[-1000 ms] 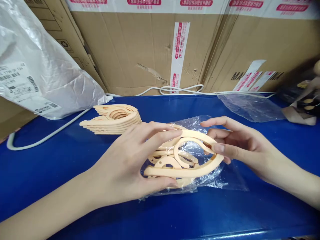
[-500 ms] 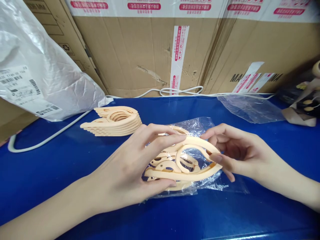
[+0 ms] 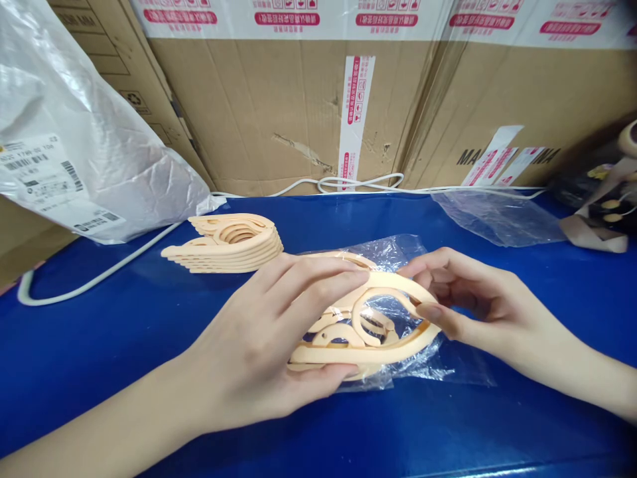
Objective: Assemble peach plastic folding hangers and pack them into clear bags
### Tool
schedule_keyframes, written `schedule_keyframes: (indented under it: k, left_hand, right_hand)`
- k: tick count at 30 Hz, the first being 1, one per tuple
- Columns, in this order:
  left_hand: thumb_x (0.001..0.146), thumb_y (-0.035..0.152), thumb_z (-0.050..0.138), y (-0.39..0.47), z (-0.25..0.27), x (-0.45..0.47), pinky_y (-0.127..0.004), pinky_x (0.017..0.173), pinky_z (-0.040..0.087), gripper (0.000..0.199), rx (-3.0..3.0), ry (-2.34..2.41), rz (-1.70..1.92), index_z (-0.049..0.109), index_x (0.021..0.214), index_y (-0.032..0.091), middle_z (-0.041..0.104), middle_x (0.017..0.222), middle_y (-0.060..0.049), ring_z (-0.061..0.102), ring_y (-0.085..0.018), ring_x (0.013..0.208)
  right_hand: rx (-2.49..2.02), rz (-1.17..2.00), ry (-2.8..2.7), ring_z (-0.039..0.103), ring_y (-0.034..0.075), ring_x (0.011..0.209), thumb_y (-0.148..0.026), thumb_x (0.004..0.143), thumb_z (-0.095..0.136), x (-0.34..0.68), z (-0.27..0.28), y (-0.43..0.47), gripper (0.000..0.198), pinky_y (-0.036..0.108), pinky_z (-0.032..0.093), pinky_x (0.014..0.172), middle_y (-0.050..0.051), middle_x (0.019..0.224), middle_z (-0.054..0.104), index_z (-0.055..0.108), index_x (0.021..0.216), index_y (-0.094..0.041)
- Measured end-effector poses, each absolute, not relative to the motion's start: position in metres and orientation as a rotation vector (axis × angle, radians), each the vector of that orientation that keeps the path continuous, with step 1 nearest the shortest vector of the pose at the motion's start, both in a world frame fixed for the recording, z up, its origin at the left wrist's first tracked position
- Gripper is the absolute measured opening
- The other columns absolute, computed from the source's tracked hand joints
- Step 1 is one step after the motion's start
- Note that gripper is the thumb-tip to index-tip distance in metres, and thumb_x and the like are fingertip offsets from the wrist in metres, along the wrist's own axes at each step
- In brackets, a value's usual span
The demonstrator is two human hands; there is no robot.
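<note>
Between my hands is a peach-coloured folding clothes hanger, folded into a leaf shape with its curved hook inside the loop. My left hand grips its left part, fingers over the upper arm and thumb along the lower one. At the rounded right end, my right hand pinches it between thumb and fingers. Under it lies a crinkled clear plastic bag with more such hangers, partly hidden by my hands. Behind my left hand stands a neat stack of folded hangers.
Cardboard boxes line the back of the blue table. A white cable runs along the boxes and loops at left. A silvery mailing bag leans at left; another clear bag and a ribbon lie at right.
My left hand has shifted slightly, its thumb moving a little right along the hanger's lower arm. My right hand keeps its pinch, and the stack is unchanged.
</note>
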State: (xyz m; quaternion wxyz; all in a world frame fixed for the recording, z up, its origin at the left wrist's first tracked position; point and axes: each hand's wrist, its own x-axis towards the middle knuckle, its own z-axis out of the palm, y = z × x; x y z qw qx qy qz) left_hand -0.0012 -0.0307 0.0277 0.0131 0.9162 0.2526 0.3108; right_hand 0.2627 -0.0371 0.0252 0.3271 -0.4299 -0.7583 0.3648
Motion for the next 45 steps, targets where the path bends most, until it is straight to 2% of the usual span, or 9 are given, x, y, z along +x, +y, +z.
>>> schedule_keyframes:
  k: [6,9,19,22,25,29,33,37,45]
  left_hand:
    - [0.082,0.034,0.069,-0.04,0.024,0.004,-0.031,0.1,0.039,0.055,2.851,0.857,1.021,0.047,0.128,0.013,0.058,0.128,-0.008,0.053,-0.019,0.119]
    - [0.081,0.036,0.069,-0.046,0.021,0.008,-0.032,0.095,0.042,0.056,2.818,0.867,1.012,0.046,0.128,0.015,0.059,0.127,-0.008,0.055,-0.02,0.116]
    - [0.084,0.047,0.067,-0.046,0.016,0.01,-0.039,0.101,0.044,0.069,2.757,0.835,0.852,0.034,0.139,0.019,0.055,0.136,-0.012,0.051,-0.025,0.125]
    - [0.084,0.061,0.061,-0.043,0.022,0.003,-0.047,0.111,0.038,0.093,2.747,0.838,0.67,0.013,0.152,0.019,0.034,0.153,-0.015,0.036,-0.03,0.139]
    - [0.089,0.049,0.058,-0.036,0.029,-0.007,-0.05,0.116,0.03,0.085,2.726,0.928,0.505,0.01,0.154,0.021,0.019,0.16,-0.011,0.024,-0.031,0.145]
    - [0.086,0.043,0.062,-0.026,0.032,-0.019,-0.05,0.117,0.029,0.087,2.719,0.962,0.342,0.011,0.154,0.021,0.021,0.16,-0.01,0.026,-0.03,0.145]
    - [0.082,0.043,0.066,-0.019,0.033,-0.024,-0.049,0.118,0.028,0.093,2.705,0.915,0.151,0.011,0.154,0.019,0.02,0.16,-0.011,0.022,-0.029,0.146]
    - [0.08,0.05,0.066,-0.017,0.032,-0.025,-0.052,0.118,0.027,0.096,2.71,0.936,0.057,0.012,0.155,0.022,0.019,0.16,-0.009,0.022,-0.031,0.146]
    - [0.082,0.051,0.064,-0.017,0.025,-0.023,-0.052,0.114,0.033,0.09,2.736,0.964,0.12,0.018,0.154,0.022,0.024,0.159,-0.012,0.028,-0.033,0.144]
  right_hand:
    - [-0.95,0.331,-2.34,0.059,0.023,0.114,-0.042,0.081,0.071,0.258,0.027,-0.045,0.057,0.033,0.053,0.092,0.008,0.126,0.059,0.047,0.129,-0.025]
    - [-0.878,0.105,-2.488,0.054,0.025,0.123,-0.044,0.083,0.068,0.254,0.027,-0.053,0.063,0.035,0.051,0.096,0.013,0.135,0.054,0.042,0.135,-0.022]
    - [-0.794,-0.067,-2.584,0.06,0.037,0.114,-0.046,0.078,0.068,0.257,0.018,-0.053,0.085,0.047,0.056,0.078,0.019,0.132,0.057,0.024,0.148,-0.027]
    - [-0.868,-0.129,-2.545,0.062,0.036,0.11,-0.046,0.076,0.069,0.267,0.025,-0.043,0.081,0.048,0.056,0.08,0.014,0.132,0.058,0.03,0.145,-0.032]
    - [-1.071,-0.12,-2.442,0.061,0.035,0.11,-0.046,0.072,0.072,0.289,0.038,-0.027,0.077,0.046,0.054,0.087,0.009,0.13,0.059,0.037,0.14,-0.035]
    - [-1.215,0.074,-2.281,0.059,0.033,0.115,-0.046,0.07,0.075,0.325,0.054,-0.008,0.077,0.044,0.048,0.098,0.007,0.127,0.06,0.039,0.137,-0.034]
    - [-1.388,0.229,-2.31,0.065,0.029,0.102,-0.049,0.069,0.075,0.347,0.062,0.001,0.061,0.034,0.055,0.082,0.006,0.119,0.065,0.053,0.123,-0.032]
    - [-1.471,0.174,-2.331,0.069,0.03,0.09,-0.052,0.062,0.078,0.355,0.062,0.0,0.068,0.031,0.059,0.065,0.005,0.115,0.066,0.054,0.123,-0.036]
    - [-1.381,0.306,-2.456,0.07,0.033,0.093,-0.044,0.059,0.082,0.331,0.054,-0.019,0.071,0.037,0.062,0.071,0.002,0.118,0.067,0.056,0.125,-0.036]
